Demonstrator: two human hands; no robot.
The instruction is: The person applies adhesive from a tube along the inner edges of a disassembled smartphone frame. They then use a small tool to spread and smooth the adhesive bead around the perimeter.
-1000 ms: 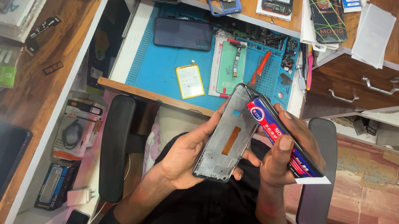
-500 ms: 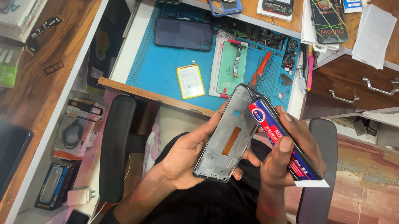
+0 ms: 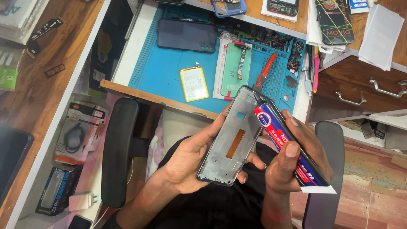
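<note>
Nearest, over the lap: phone frame [image 3: 232, 139] held upright-tilted in left hand [image 3: 192, 160], bare inner side up, orange strip down its middle. Left fingers [image 3: 250, 161] clenched round the lower edge and back, thumb along the left rail. Right hand [image 3: 294, 156] grasping a glue tube [image 3: 287, 149], red, blue and white, long and flattened, thumb pressed on its printed face, remaining fingers wrapped behind. Upper end of tube touching the frame's upper right edge; exact contact point hidden, nozzle not visible.

Change against half a second and one second back: next to none. Frame, tube and both grips at the same stations; only a slight settling of the tube along the frame edge. Judged as steady work along that edge, not a repositioning.

Flanking: black chair armrests [image 3: 117, 156] left and right of the lap.

Beyond, at the desk's near edge: blue work mat [image 3: 164, 66] on a pull-out shelf. On it, yellow-labelled battery [image 3: 194, 84] near the front edge, green-backed part [image 3: 236, 67] beside it, red-handled tool [image 3: 264, 71] to the right, dark phone [image 3: 186, 35] toward the far edge.

Farthest: wooden desk [image 3: 255, 8] back edge carrying opened handsets; drawers at the right corner.
</note>
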